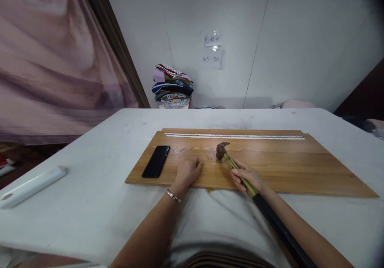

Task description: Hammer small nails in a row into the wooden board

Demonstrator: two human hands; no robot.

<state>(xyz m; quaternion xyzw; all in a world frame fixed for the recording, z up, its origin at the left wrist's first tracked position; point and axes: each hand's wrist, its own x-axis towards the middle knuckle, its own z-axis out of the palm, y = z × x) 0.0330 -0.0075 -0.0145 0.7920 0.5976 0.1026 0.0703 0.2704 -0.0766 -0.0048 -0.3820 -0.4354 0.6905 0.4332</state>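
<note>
My right hand (247,176) is wrapped around the yellow-and-black handle of a claw hammer (221,151). Its rusty brown head is low over a wooden board (288,164), beside a few tiny nail heads or points (210,159) in the surface. Whether the head touches the board I cannot tell. Resting on the board left of the hammer, my left hand (189,171) has its fingers curled in; anything inside them is hidden. Several loose thin nails (179,152) lie just beyond it.
A black phone (156,162) lies on the board's left end, and white marked strips (234,136) run along its far edge. The white-covered table (99,172) holds a white long object (33,186) at left. Folded clothes (173,86) are stacked by the wall.
</note>
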